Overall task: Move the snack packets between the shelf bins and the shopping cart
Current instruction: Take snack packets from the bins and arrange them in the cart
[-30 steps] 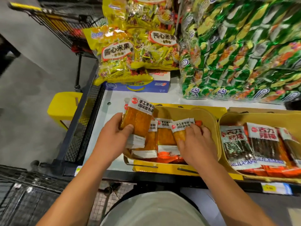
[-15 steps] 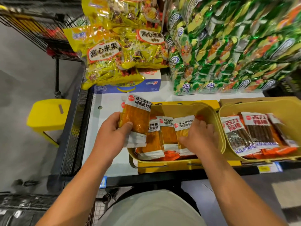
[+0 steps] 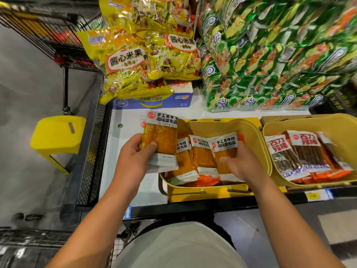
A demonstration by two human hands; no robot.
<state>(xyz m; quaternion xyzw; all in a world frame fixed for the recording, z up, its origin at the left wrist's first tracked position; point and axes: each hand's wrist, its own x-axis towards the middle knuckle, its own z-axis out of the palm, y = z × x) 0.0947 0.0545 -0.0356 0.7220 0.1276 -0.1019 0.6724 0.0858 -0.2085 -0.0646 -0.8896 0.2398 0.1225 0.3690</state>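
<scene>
I see white shelf [image 3: 133, 182] carrying two yellow bins [image 3: 258, 144], blue box [image 3: 154, 102] under yellow snack bags [image 3: 127, 66], green bag stack [image 3: 270, 60]; dark crate, I think, far right [image 3: 336, 101].

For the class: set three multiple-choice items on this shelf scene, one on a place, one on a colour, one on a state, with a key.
1. Where is the yellow stool?
A. on the floor left of the shelf
B. inside the right bin
C. on the blue box

2. What colour is the bin holding the orange packets?
A. blue
B. yellow
C. black

3. What is the left hand doing?
A. hanging empty
B. pressing flat on the shelf
C. holding orange packets above the bin's left edge

Key: 1 A, it stands on the grey floor beside the mesh shelf end. 2 B, its rim and walls are yellow. 3 C, its thumb lies across the front packet, fingers behind.
</scene>
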